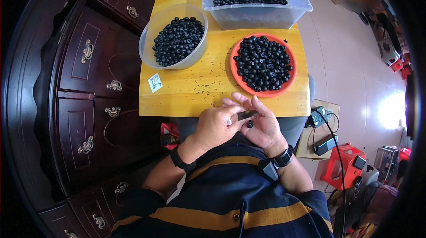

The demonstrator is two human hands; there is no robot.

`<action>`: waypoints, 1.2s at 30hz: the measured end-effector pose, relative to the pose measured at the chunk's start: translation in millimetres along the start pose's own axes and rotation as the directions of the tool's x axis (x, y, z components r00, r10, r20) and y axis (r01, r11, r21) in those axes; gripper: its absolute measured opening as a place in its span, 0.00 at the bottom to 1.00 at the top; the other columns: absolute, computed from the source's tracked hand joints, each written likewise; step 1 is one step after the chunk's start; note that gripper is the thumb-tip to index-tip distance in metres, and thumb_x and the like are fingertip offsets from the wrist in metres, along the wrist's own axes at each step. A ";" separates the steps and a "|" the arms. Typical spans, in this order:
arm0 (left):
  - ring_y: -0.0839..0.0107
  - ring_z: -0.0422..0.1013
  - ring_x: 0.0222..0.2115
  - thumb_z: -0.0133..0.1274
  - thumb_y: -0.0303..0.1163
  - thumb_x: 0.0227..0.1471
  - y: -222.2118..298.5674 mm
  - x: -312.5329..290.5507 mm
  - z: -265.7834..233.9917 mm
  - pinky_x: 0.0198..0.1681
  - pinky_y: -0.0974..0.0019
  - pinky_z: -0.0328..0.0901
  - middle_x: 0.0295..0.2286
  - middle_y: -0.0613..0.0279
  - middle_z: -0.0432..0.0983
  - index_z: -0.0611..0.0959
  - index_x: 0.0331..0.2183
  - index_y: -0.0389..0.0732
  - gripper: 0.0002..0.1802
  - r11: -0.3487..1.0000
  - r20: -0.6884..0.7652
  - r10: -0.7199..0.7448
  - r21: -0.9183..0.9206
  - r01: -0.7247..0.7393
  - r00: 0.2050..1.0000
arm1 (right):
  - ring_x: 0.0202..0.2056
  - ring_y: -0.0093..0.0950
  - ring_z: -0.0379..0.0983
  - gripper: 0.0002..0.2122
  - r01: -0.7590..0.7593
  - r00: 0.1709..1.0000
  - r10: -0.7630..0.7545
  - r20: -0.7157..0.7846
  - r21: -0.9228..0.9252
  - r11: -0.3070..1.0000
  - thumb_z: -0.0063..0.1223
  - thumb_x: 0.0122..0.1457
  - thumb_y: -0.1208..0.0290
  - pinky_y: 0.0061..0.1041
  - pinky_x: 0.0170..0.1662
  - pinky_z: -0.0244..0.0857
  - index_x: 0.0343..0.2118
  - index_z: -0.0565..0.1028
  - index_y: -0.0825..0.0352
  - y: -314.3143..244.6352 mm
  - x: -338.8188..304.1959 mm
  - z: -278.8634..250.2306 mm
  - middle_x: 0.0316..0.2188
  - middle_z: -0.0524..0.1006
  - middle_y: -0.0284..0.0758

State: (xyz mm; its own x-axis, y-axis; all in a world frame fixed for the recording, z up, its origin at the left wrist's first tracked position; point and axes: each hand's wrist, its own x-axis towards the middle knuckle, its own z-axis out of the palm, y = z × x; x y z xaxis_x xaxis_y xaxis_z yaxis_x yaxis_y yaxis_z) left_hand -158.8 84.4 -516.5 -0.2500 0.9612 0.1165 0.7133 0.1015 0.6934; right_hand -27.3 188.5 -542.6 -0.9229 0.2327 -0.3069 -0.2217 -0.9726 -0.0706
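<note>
My left hand (214, 124) is closed around a small dark blade (247, 115), which looks like a short knife. Its tip points right, toward the thumb of my right hand (265, 129). That hand is turned palm up with fingers stretched outward, and a small round black part (250, 124) with a hole rests in its palm. Both hands meet just off the table's near edge. Beyond them stands an orange-red plate (233, 70) heaped with similar black parts (262, 62). Part of the blade's handle end is hidden in my left fingers.
On the yellow wooden table (177, 98) stand a round clear tub (148, 51) and a rectangular clear bin (257, 18), both holding black parts. Dark crumbs and a white label (155, 82) lie nearby. Dark drawers (84, 78) line the left; a red stool (339, 162) and black cable (339, 158) are right.
</note>
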 end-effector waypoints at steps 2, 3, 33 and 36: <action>0.69 0.76 0.20 0.63 0.26 0.49 -0.5 0.0 -0.9 0.25 0.65 0.68 0.21 0.59 0.77 0.84 0.40 0.40 0.14 0.986 -0.029 -0.070 -0.153 0.065 0.997 | 0.55 0.35 0.71 0.22 -0.010 0.998 0.010 0.057 0.010 1.000 0.39 0.71 0.57 0.38 0.62 0.63 0.58 0.69 0.70 -2.9 0.0 -11.0 0.55 0.73 0.43; 0.69 0.76 0.20 0.63 0.26 0.49 -0.2 0.4 -1.8 0.25 0.65 0.68 0.21 0.59 0.77 0.84 0.40 0.40 0.14 0.986 -0.029 -0.070 -0.152 0.065 0.997 | 0.51 0.32 0.73 0.20 -0.023 0.993 0.021 0.114 0.021 1.000 0.41 0.71 0.59 0.36 0.59 0.65 0.57 0.70 0.69 -3.7 0.3 -13.6 0.53 0.75 0.39; 0.84 0.68 0.20 0.59 0.38 0.59 -9.9 1.1 -16.3 0.23 0.75 0.62 0.25 0.69 0.79 0.80 0.35 0.34 0.14 0.832 0.039 -0.135 -0.539 0.135 0.990 | 0.35 0.19 0.78 0.06 -0.035 0.995 0.025 -0.099 -0.105 0.994 0.56 0.65 0.65 0.16 0.31 0.67 0.39 0.76 0.59 1.8 -6.1 -17.2 0.36 0.80 0.28; 0.73 0.76 0.22 0.62 0.42 0.55 -8.7 1.7 -17.6 0.26 0.69 0.67 0.24 0.61 0.80 0.80 0.35 0.36 0.18 0.939 0.059 -0.117 -0.317 0.130 0.991 | 0.32 0.17 0.75 0.07 -0.023 0.999 0.020 -0.026 -0.109 0.994 0.57 0.64 0.64 0.16 0.30 0.67 0.40 0.76 0.60 3.0 -3.9 -19.0 0.35 0.79 0.27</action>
State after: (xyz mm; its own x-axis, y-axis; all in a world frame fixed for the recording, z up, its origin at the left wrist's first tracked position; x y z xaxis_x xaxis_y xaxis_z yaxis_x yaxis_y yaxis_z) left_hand -177.0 80.6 -509.8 -0.2928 0.9561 -0.0081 0.4298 0.1392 0.8921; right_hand -18.4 184.6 -559.6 -0.9188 0.2126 -0.3325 -0.1648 -0.9722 -0.1663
